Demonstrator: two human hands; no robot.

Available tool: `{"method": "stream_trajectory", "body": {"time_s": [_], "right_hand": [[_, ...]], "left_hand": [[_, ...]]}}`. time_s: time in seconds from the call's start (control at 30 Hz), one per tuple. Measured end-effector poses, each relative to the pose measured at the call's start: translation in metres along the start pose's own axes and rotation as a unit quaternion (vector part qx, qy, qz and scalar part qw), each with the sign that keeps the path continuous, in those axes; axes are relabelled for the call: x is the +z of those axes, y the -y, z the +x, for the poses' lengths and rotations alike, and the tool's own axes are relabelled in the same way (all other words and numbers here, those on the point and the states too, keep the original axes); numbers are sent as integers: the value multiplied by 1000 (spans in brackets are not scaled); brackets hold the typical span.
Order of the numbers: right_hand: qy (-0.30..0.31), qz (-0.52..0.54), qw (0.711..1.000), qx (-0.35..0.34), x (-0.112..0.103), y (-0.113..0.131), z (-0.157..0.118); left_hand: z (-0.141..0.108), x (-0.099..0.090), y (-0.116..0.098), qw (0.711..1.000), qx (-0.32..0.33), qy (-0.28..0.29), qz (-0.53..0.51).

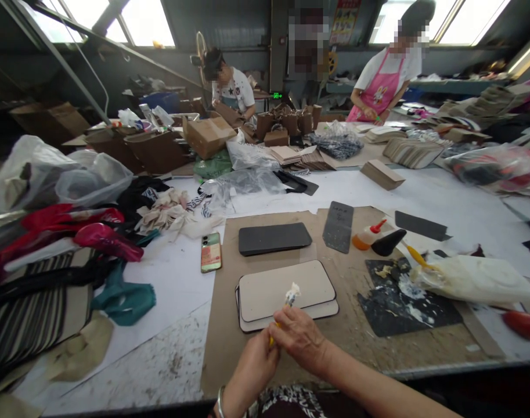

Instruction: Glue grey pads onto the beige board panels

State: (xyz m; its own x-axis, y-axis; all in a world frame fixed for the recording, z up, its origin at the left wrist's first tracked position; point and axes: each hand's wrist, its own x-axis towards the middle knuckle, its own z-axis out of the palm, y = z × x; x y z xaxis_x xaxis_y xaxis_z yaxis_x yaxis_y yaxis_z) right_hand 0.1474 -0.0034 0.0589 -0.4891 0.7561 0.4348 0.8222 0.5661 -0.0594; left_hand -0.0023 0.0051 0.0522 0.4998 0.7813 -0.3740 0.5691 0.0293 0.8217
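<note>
Both of my hands meet at the near edge of two stacked beige panels (265, 290) with dark rims. My right hand (300, 337) is closed round a yellow-handled brush (289, 297), whose tip carries a whitish blob above the top panel. My left hand (258, 359), with a bracelet at the wrist, is closed on the lower end of the same yellow handle. Beyond the panels lies a dark grey stack of panels (274, 238). To the right, a black sheet (404, 310) is smeared with white paste beside a plastic bag (478, 278).
A phone (211, 253) lies left of the dark stack. An orange glue bottle (368, 235) stands at the right, near a grey template (338, 227). Fabric scraps (129, 293) and striped pieces crowd the left. Two people work across the table.
</note>
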Motion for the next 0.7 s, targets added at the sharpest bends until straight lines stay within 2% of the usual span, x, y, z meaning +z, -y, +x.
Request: {"method": "stream_trajectory", "body": {"time_s": [0.07,0.13,0.2,0.27,0.4,0.53,0.63,0.7], "right_hand": [[-6,-20,999,40,-15,-17,-3],[-5,-41,992,119,-29,-37,-10],[-2,-47,976,211,-40,-54,-20],[-4,-33,956,291,-44,-66,-33],[-31,20,929,368,-43,-71,-51],[-86,67,905,411,-40,-65,-53],[-139,139,855,480,-35,-58,-43],[-143,240,795,539,-27,-51,-33]], "left_hand": [[1,-8,-1,999,17,20,27],[7,-14,7,993,26,-23,115],[18,-15,23,967,43,-88,236],[30,-13,43,934,59,-110,335],[42,-5,79,899,107,-114,408],[41,-1,99,877,180,-177,410],[40,-3,104,857,236,-217,403],[39,-6,104,849,263,-227,398]]}}
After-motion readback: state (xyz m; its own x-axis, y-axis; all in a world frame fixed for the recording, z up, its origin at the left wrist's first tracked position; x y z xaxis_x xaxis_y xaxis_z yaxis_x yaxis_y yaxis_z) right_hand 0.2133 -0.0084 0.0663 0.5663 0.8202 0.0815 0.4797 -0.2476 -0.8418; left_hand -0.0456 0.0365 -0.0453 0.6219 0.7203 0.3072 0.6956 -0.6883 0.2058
